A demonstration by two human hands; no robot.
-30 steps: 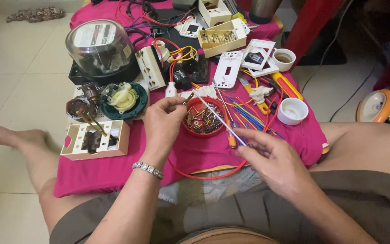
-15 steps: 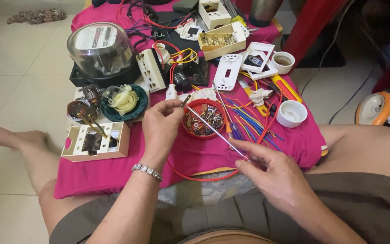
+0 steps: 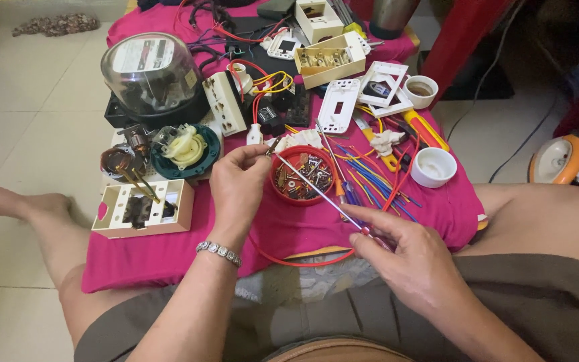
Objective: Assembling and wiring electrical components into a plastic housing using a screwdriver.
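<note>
My left hand [image 3: 236, 188], with a bracelet on the wrist, pinches a small metal part between thumb and fingers just left of a red round dish [image 3: 303, 175] full of screws. In my right hand [image 3: 403, 251] is a thin screwdriver [image 3: 316, 188]. Its shaft slants up-left over the dish, and its tip reaches the small part at my left fingertips. Both hands hover over a pink cloth [image 3: 169, 248] spread across my lap and the floor.
On the cloth lie a glass-domed electric meter [image 3: 152, 70], a white socket strip [image 3: 224, 102], a beige terminal box [image 3: 143, 208], a green round part [image 3: 185, 151], coloured wire pieces [image 3: 370, 177], two white cups [image 3: 433, 166], switch plates and a yellow-handled tool [image 3: 423, 127]. Tiled floor surrounds it.
The screwdriver has shifted left and tilted lower, so its tip now meets the part in my left hand. My right hand dropped slightly toward my lap.
</note>
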